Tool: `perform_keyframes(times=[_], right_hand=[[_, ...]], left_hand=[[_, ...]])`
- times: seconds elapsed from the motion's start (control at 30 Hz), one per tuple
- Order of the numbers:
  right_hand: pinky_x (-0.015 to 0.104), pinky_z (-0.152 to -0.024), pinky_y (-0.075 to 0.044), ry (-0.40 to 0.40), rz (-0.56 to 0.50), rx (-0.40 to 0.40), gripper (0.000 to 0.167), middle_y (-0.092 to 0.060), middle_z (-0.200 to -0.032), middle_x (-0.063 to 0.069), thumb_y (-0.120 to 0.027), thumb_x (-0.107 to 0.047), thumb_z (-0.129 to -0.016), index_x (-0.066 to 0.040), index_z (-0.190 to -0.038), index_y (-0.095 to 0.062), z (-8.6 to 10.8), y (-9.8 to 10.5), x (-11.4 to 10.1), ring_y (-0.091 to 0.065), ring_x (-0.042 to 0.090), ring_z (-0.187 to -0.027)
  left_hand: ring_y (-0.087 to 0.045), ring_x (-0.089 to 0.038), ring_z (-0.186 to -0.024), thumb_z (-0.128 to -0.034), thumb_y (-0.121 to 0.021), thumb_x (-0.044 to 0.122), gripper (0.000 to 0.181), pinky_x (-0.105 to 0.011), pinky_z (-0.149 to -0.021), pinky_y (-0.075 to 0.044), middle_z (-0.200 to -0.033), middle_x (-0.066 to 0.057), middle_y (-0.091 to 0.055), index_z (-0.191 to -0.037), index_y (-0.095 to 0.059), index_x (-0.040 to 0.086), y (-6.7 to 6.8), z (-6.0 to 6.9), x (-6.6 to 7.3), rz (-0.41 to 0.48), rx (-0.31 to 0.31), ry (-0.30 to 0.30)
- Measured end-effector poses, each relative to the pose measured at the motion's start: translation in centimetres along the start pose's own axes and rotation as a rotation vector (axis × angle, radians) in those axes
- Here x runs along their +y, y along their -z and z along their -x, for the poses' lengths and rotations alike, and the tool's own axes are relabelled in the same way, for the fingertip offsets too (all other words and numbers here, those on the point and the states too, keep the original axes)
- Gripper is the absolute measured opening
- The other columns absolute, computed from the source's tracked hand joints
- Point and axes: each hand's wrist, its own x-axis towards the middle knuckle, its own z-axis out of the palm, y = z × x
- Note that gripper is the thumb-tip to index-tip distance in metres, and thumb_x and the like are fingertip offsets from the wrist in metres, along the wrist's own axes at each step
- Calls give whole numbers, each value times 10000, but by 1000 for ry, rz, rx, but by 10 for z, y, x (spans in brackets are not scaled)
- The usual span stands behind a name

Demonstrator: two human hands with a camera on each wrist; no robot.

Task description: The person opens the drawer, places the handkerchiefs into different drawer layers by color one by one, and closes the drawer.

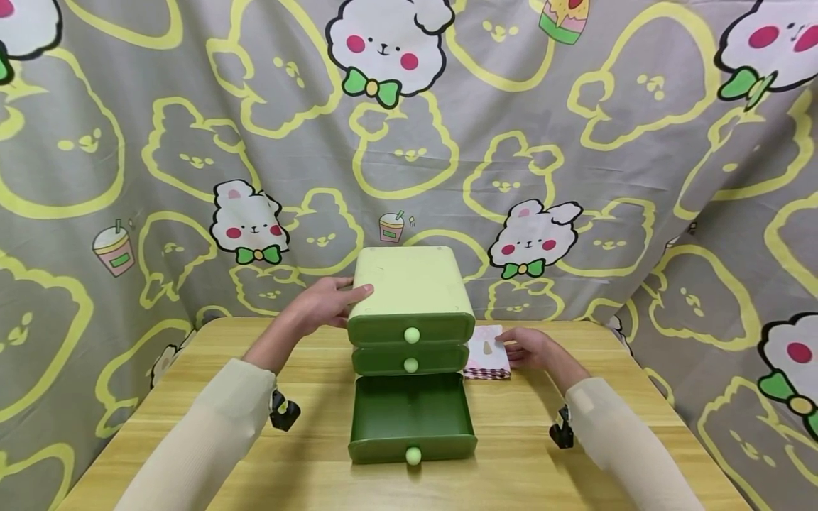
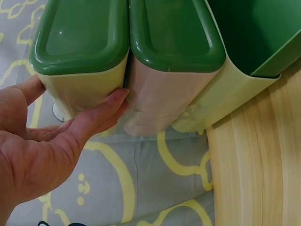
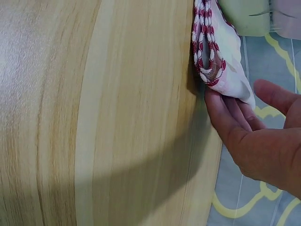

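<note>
A small drawer cabinet (image 1: 409, 280) with a pale yellow top and green drawer fronts stands mid-table. Its bottom drawer (image 1: 412, 408) is pulled out, with a bare green floor showing. At the cabinet's upper left side is my left hand (image 1: 326, 301), thumb on the top edge and fairly straight fingers along the side wall. To the cabinet's right lies a folded cloth (image 1: 487, 348), white and pink with a dark red and white edge. My right hand (image 1: 530, 348) touches its right edge. In the right wrist view, the fingers (image 3: 225, 115) reach under the cloth while the thumb stands apart from it.
The wooden table (image 1: 307, 454) carries the cabinet and cloth. A grey curtain (image 1: 409, 142) with yellow outlines and white cartoon animals hangs behind and at both sides. The pulled-out drawer juts toward the front edge. Dark wrist devices (image 1: 283, 410) sit on both sleeves.
</note>
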Motion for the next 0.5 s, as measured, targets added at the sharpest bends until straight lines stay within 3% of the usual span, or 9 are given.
perform_keyframes(times=[0.23,0.5], right_hand=[[265,-668,-599,7,-17,-15,265,-692,-856,64,-599,-108,-973,51,-1185,-594,2,0,1,-683,146,-711],[250,-588,-598,46,-54,37,53,-700,-696,30,-637,-41,-925,-3,-926,-675,2,0,0,-687,120,-610]], left_hand=[[-640,-310,-1214,-1035,-548,485,793,-424,-973,-571,-1359,-190,-622,-1618,-228,53,0,1,0,0,3,-7],[-650,-296,-1191,-1028,-557,495,806,-411,-960,-578,-1354,-186,-625,-1616,-234,49,0,0,-1,4,7,-9]])
